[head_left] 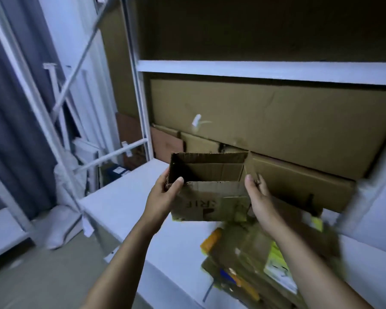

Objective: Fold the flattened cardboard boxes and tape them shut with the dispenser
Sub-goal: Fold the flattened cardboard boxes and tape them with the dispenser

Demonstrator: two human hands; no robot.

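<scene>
From the head camera I see the cardboard box held above the white table, opened into a rectangle with its top open. Its brown near face is scuffed and carries dark upside-down lettering. My left hand grips the near left corner, thumb over the rim. My right hand pinches the right wall. Flattened boxes lie blurred on the table below.

Grey curtain at left; white rack (metal shelves) behind white table.
</scene>
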